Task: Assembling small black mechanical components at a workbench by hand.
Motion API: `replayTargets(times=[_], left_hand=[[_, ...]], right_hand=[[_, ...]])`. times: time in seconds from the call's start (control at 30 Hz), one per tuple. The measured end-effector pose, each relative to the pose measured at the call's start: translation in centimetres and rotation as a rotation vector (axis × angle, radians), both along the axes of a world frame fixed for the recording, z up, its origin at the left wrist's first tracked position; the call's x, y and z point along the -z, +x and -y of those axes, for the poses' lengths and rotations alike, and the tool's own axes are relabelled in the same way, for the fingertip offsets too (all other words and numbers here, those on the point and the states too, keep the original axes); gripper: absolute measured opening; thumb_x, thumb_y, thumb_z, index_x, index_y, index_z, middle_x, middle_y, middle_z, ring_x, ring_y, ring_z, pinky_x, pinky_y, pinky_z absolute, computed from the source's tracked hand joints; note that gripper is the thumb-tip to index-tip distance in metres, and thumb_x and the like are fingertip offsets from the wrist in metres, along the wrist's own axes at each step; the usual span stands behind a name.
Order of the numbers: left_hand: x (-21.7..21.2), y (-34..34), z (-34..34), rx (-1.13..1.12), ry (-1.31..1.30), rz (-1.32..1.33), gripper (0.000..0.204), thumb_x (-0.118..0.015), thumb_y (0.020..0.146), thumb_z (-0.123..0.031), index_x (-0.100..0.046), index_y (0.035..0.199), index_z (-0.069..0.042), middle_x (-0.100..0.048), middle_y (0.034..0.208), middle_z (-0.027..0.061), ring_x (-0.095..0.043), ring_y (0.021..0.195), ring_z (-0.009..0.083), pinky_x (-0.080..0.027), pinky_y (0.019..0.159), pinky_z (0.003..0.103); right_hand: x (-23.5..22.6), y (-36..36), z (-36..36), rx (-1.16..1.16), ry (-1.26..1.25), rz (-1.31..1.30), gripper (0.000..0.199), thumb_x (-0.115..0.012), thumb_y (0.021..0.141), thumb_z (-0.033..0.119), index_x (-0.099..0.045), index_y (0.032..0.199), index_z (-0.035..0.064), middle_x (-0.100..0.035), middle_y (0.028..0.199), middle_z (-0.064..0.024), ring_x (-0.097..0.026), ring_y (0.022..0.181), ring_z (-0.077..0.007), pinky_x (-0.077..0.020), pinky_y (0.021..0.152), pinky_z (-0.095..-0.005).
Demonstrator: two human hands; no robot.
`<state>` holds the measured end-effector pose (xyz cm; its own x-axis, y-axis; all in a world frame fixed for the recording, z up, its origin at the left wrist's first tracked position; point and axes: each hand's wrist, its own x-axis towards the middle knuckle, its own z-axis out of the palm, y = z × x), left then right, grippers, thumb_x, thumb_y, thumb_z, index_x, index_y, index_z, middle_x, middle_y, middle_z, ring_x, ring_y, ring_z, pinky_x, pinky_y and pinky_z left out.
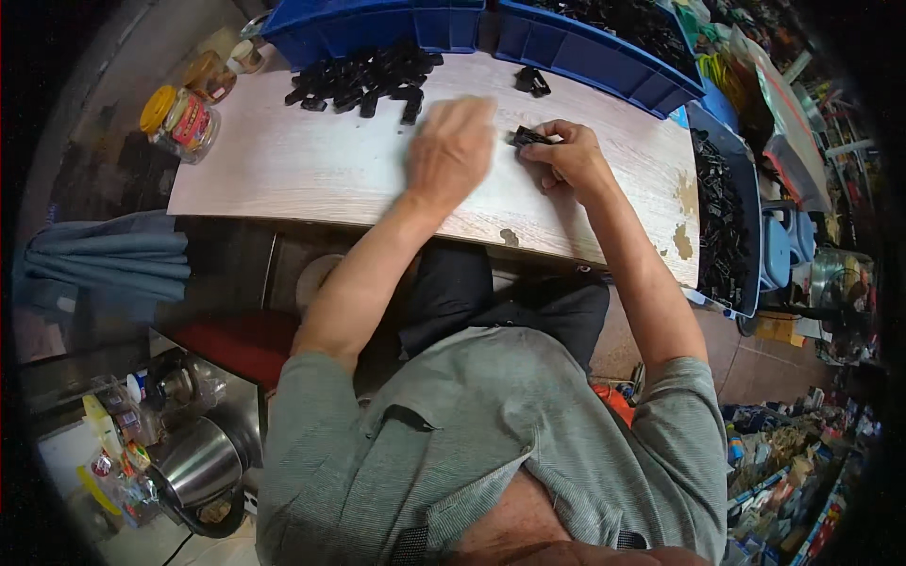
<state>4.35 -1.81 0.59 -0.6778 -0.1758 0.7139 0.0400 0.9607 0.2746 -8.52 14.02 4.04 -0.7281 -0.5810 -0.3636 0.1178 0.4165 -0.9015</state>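
Hands at a pale wood-grain worktop (311,170), one holding a small black part.

The right hand (566,156) is closed on a black plastic part (528,138), pinched at its fingertips above the worktop's middle. The left hand (451,151), just left of that part, is motion-blurred; its grip cannot be told, though it appears empty. A pile of black parts (363,80) lies beyond the left hand, before a blue bin (377,24).

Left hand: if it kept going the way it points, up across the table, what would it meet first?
Probably the pile of black parts, just ahead of the blurred left hand; depth is uncertain.
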Motion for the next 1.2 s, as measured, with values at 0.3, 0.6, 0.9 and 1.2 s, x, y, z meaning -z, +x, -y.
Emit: replayTargets(times=[0.3, 0.6, 0.9, 1.2], left_hand=[[0.2, 3.5, 5.3, -0.386, 0.027, 0.195, 0.023, -0.064, 0.093, -0.013, -0.076, 0.112, -0.007, -0.076, 0.104, 0.0121, -0.068, 0.095, 0.0339, -0.055, 0.085, 0.043], [0.0, 1.9, 2.4, -0.116, 0.017, 0.149, 0.020, -0.059, 0.093, -0.009, -0.072, 0.107, -0.004, -0.076, 0.102, 0.0109, -0.066, 0.092, 0.0325, -0.056, 0.079, 0.042], [-0.1, 1.7, 2.3, -0.102, 0.041, 0.154, 0.020, -0.058, 0.092, -0.007, -0.071, 0.107, -0.004, -0.075, 0.097, 0.0107, -0.066, 0.091, 0.0300, -0.057, 0.078, 0.041], [0.1, 1.7, 2.9, -0.060, 0.147, 0.111, 0.022, -0.063, 0.091, -0.009, -0.070, 0.110, -0.002, -0.074, 0.097, 0.0152, -0.068, 0.089, 0.0332, -0.056, 0.079, 0.043]], right_hand=[[0.0, -9.6, -7.8, 0.442, -0.292, -0.131, 0.025, -0.081, 0.082, 0.013, -0.069, 0.100, -0.0011, -0.061, 0.068, -0.0066, -0.060, 0.051, -0.0180, -0.0531, 0.047, -0.0326], [-0.8, -7.8, -4.3, 0.387, -0.133, -0.118, 0.069, -0.088, 0.076, 0.025, -0.058, 0.132, 0.0005, -0.060, 0.076, -0.0081, -0.057, 0.048, -0.0175, -0.0478, 0.041, -0.0321], [0.7, -7.4, 3.7, 0.120, 0.183, -0.405, 0.048, -0.087, 0.076, 0.025, -0.072, 0.119, 0.0110, -0.061, 0.065, -0.0048, -0.052, 0.044, -0.0152, -0.0417, 0.038, -0.0326], [1.3, -7.8, 2.3, 0.178, 0.096, -0.352, 0.033, -0.081, 0.081, 0.021, -0.073, 0.111, 0.0079, -0.060, 0.062, -0.0022, -0.050, 0.044, -0.0115, -0.0425, 0.039, -0.0300]])
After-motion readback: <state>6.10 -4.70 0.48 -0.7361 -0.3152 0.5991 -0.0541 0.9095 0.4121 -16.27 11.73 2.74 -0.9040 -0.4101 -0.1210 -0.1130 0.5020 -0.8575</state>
